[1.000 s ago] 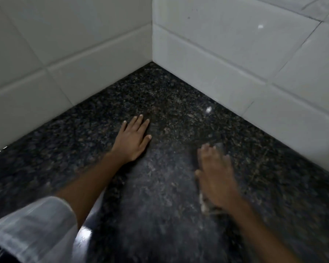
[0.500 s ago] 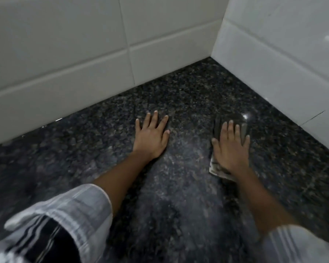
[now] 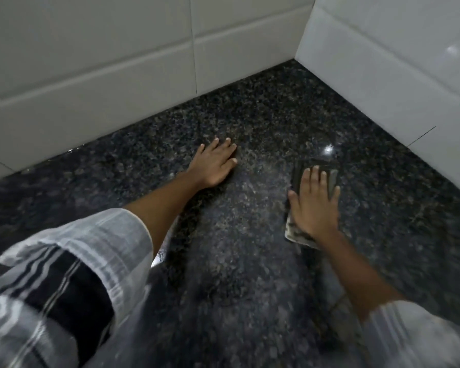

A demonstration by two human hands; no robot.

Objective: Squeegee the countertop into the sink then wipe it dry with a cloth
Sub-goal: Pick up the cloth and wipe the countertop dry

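Right hand (image 3: 315,205) lies flat, fingers straight and a bit spread, pressing down on a folded grey-and-pale patterned cloth (image 3: 298,235); so the grip here is a flat press, nothing curled round it. Cloth sits on the dark speckled granite bench (image 3: 250,235), sticking out past the fingertips and behind the wrist. Left hand (image 3: 215,164) is to the left of the cloth, well apart from it, palm down with straight fingers resting on the bench, holding nothing, likely bracing. Step in hand looks like the drying wipe, not the squeegee pass: no squeegee or sink in view. Next move probably calls for keeping even downward pressure and sliding the cloth toward the corner of the white tiled walls (image 3: 383,75) beyond it, then covering the rest in strokes. Count: two hands, one cloth, one bench, two walls meeting at one corner, two striped white sleeves (image 3: 91,261).
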